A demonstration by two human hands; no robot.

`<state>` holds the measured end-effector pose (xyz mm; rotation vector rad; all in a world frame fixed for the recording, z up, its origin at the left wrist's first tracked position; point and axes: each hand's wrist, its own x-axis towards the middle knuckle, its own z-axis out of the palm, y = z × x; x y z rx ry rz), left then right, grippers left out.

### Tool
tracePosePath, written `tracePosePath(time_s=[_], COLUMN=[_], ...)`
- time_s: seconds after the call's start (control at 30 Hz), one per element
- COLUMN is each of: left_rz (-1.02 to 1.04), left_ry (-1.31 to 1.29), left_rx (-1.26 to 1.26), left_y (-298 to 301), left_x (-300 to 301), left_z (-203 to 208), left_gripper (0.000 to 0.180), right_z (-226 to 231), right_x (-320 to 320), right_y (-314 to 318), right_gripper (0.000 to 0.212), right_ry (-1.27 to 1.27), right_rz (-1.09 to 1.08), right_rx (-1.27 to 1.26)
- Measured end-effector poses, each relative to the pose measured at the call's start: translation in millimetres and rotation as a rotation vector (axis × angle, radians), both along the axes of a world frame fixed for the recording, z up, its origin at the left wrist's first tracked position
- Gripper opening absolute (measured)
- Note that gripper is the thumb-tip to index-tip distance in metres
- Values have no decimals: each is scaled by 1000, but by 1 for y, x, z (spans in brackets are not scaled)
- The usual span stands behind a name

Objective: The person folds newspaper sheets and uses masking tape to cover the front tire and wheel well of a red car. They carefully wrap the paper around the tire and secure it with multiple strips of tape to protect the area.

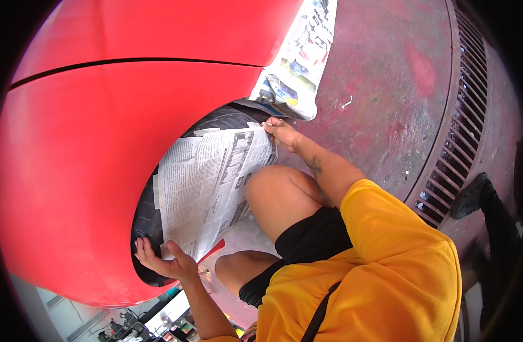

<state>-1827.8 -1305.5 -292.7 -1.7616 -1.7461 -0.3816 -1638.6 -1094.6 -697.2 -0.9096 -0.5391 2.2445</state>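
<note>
A printed newspaper sheet (199, 176) covers the wheel of a glossy red car (79, 148), with strips of tape along its edge. Bits of the black tyre (216, 119) show around it inside the wheel arch. At the sheet's upper right corner, my right hand (281, 132) is closed in a pinch on the paper's edge. My left hand (164, 259) is at the lower end of the wheel arch, fingers apart and holding nothing. Its fingertips are at the tyre, beside the arch rim; whether they touch it I cannot tell.
Another paper sheet (293, 62), printed in colour, hangs along the car's lower edge. A metal drain grate (452, 131) crosses the stained floor (375, 85) on the right. A dark clog (471, 195) on another person's foot is beyond it. Cluttered gear (124, 328) stands at lower left.
</note>
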Motion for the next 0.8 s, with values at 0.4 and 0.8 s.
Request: tracePosePath(time_s=[0.4,0.8], left_rz=[-40,-41], left_ry=[-35,53], left_rx=[20,42], left_y=[10,6], left_x=[1,-6], left_z=[-2,-11], left_gripper=[58,57], right_z=[-22,50], right_x=[-20,3], right_y=[-13,-13], right_gripper=[45,89], right_ry=[-681,-356], right_rz=[-294,29], right_rx=[90,-75])
